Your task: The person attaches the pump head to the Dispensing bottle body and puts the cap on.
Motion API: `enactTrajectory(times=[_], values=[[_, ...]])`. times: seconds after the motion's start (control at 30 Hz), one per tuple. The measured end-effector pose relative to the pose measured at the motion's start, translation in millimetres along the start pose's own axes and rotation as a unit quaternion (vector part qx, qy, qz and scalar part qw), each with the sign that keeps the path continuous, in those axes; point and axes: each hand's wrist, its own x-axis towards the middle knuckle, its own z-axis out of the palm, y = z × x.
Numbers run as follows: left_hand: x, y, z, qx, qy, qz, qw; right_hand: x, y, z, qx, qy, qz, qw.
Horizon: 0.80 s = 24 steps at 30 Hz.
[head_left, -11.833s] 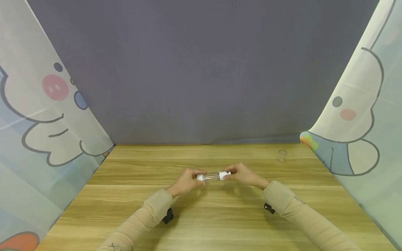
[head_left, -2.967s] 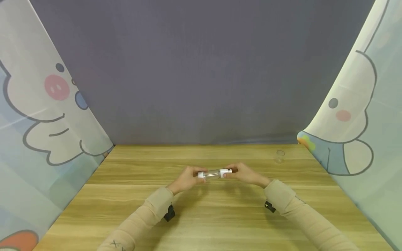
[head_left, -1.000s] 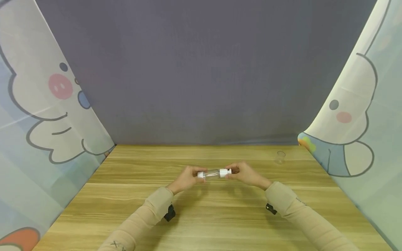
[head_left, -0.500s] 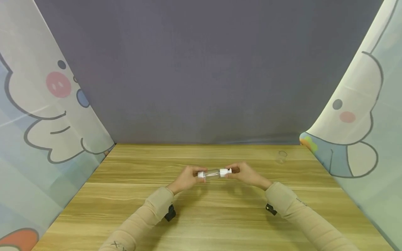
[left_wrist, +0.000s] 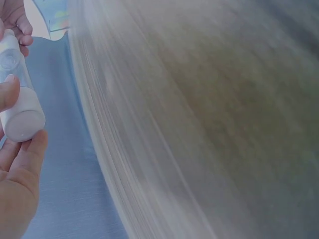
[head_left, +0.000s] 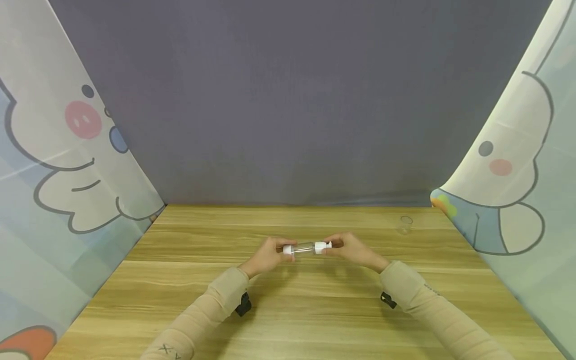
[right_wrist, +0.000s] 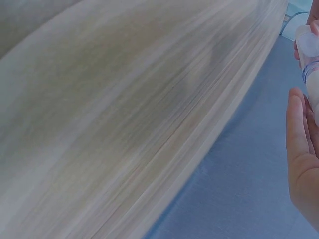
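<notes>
In the head view, a person's two hands hold a small clear pump bottle point(head_left: 303, 248) lengthwise between them, near the middle of a wood-grain bench point(head_left: 315, 320). The left hand point(head_left: 266, 256) pinches the white base of the bottle between thumb and fingers, while the right hand point(head_left: 352, 248) grips the white pump head at the other end. The bottle lies nearly level, its pump end slightly higher in the view, and the see-through middle shows between the hands. Beige sleeves point(head_left: 202, 310) cover both forearms, with a black device point(head_left: 243, 304) under the left cuff and another under the right one. A small transparent round piece point(head_left: 405, 226) sits toward the far right of the bench, well apart from the hands. Behind the bench hangs a dark grey backdrop point(head_left: 288, 110), flanked by a cartoon-printed curtain point(head_left: 63, 200) on each side. In the left wrist view, the round end of the base faces the camera, with the left thumb on its side and fingers beneath; part of the right hand shows at the far end. In the right wrist view, the bottle is cut off by the right edge, the right hand's fingers lying just beside its near end.
</notes>
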Motion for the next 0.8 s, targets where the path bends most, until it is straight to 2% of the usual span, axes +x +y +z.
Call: enactTrajectory(times=[0.1, 0.23, 0.33, 0.8], values=[[-2.6, 8.2, 0.6, 0.005, -0.001, 0.001, 1.0, -1.4, -0.4, 0.6, 0.002, 0.001, 0.0, 1.0], [-3.6, 9.6, 0.6, 0.007, -0.006, 0.001, 1.0, -2.6, 0.4, 0.6, 0.005, 0.0, 0.001, 1.0], [-1.9, 1.9, 0.8, 0.007, -0.009, 0.003, 0.9999, -2.7, 2.0, 0.1, 0.009, -0.004, 0.004, 1.0], [-3.9, 0.3, -0.6, 0.002, -0.005, -0.006, 1.0, -3.7, -1.4, 1.2, 0.004, -0.011, 0.009, 1.0]])
